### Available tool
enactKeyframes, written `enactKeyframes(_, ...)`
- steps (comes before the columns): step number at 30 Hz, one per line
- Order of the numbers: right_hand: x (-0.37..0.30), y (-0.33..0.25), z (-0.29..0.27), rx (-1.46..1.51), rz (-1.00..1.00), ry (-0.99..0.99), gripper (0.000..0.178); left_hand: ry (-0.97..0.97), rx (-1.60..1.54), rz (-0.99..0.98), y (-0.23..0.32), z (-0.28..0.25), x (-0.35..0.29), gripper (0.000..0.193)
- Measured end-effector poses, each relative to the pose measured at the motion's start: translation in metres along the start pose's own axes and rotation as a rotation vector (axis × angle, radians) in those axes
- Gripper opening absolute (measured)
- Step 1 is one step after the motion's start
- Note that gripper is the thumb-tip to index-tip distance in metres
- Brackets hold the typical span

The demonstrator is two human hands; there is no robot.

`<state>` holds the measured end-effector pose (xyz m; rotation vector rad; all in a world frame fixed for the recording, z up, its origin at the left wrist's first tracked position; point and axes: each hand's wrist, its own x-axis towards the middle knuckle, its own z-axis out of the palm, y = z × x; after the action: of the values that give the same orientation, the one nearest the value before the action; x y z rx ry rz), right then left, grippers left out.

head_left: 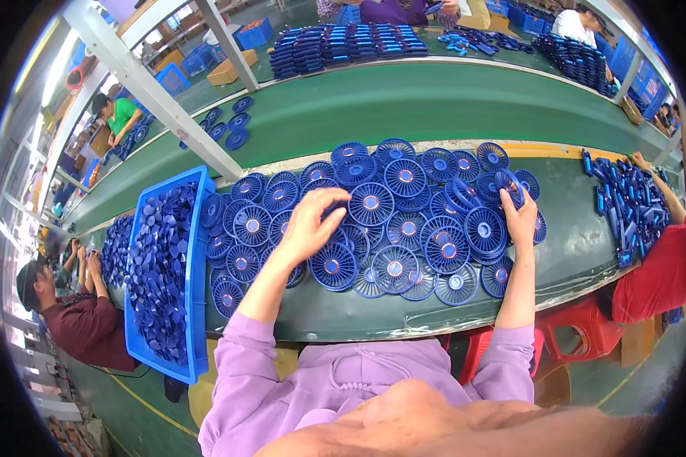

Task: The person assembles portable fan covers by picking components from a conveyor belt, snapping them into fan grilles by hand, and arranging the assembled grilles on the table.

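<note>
Grip now by right hand (520, 219) on a round, spoked, dark-blue plastic grille (510, 184) at three o'clock, and at nine, curled left hand (309, 225) over a heap of matching grilles (395, 271), hold unclear!

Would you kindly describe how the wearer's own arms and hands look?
The left hand and right hand wear no gloves, and no watch or bracelet shows. The left sleeve and right sleeve are plain light purple and stop well short of the hands.
</note>
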<state>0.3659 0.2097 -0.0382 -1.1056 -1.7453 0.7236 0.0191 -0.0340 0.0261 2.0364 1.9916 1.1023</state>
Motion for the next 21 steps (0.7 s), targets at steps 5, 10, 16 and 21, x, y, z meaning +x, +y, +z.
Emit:
enactKeyframes(5,0.001,0.003,0.003,0.093,0.01,0.007,0.027,-0.01,0.004,0.158,0.038,0.017,-0.026,0.025)
enactKeyframes(10,0.002,0.002,-0.003,0.076,-0.016,0.004,0.026,-0.176,-0.12,0.396,0.078,0.062,-0.046,0.027)
enactKeyframes(16,0.002,0.003,0.004,0.088,-0.02,-0.006,0.024,-0.238,-0.01,0.586,0.072,0.12,-0.072,0.02)
enactKeyframes(21,0.002,0.013,0.006,0.08,-0.049,0.019,0.025,-0.271,0.006,0.62,0.084,0.126,-0.083,0.017)
